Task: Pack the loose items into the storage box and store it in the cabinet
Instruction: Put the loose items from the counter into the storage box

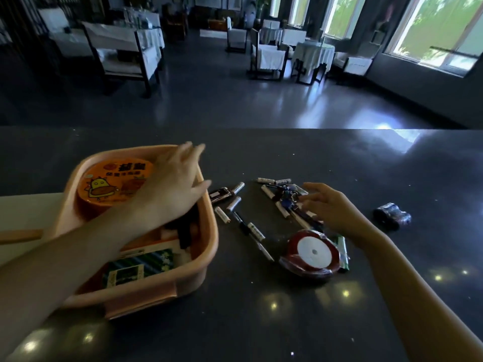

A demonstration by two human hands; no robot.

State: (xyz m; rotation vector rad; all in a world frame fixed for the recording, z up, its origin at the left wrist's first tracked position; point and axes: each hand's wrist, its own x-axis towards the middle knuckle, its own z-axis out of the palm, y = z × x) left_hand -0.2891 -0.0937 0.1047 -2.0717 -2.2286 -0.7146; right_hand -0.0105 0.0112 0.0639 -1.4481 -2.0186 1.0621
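Observation:
A peach plastic storage box (201,267) stands on the dark counter at the left. Inside it lie an orange round tub (112,181), a green printed packet (141,265) and a black item. My left hand (177,178) hovers over the box's far right side, fingers spread and holding nothing. To the right of the box lie several white batteries (233,203), pens (251,233), a small dark lighter-like piece (220,195), a blue keychain (287,198) and a red ribbon spool (311,253). My right hand (332,207) reaches over the keychain and pens, fingers loosely curved, gripping nothing.
A dark crumpled wrapper (392,214) lies alone at the right. A green packet (343,253) sticks out from behind the spool. A pale board (23,218) lies left of the box. Beyond the counter's far edge are a floor, chairs and draped tables.

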